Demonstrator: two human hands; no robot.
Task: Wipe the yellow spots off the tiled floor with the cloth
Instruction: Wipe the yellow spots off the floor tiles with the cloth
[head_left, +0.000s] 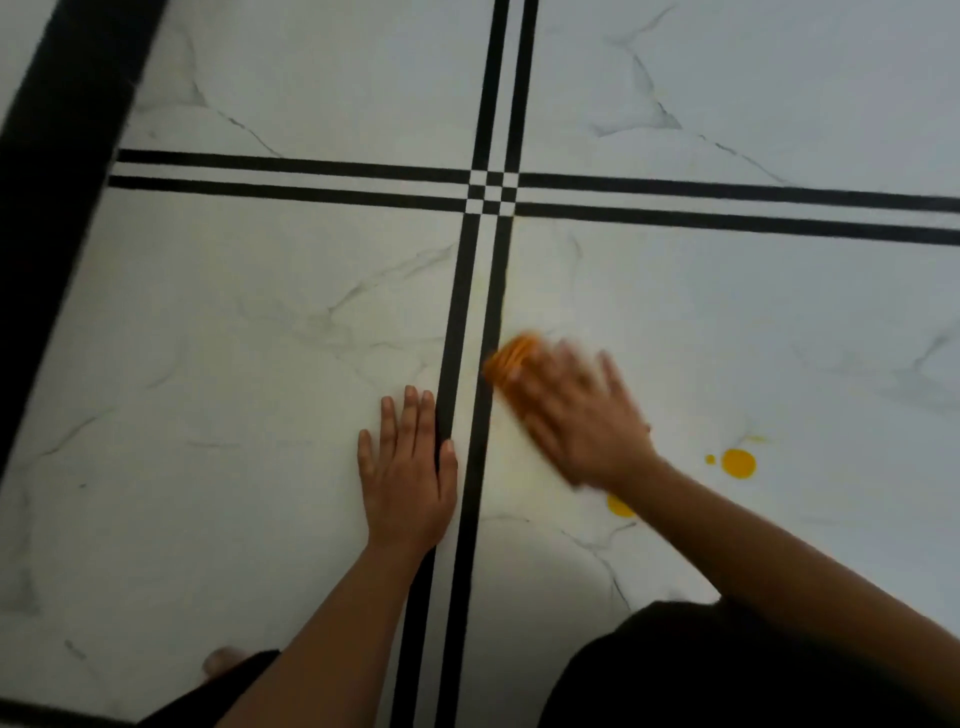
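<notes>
My right hand (576, 415) is blurred with motion and presses an orange cloth (511, 364) onto the white marble-look tile, just right of the double black stripe. Only the cloth's far end shows beyond my fingers. A round yellow spot (738, 463) with a tiny dot (710, 459) beside it lies to the right of my wrist. Another yellow spot (619, 506) peeks out from under my right forearm. A faint yellowish smear (511, 457) covers the tile below the cloth. My left hand (408, 467) lies flat on the floor, fingers spread, left of the stripe.
Double black stripes (491, 192) cross in a small checkered square above my hands. A wide black band (62, 156) runs along the left edge. My dark-clothed knees (727, 670) fill the bottom of the view, with a toe (221, 662) at lower left.
</notes>
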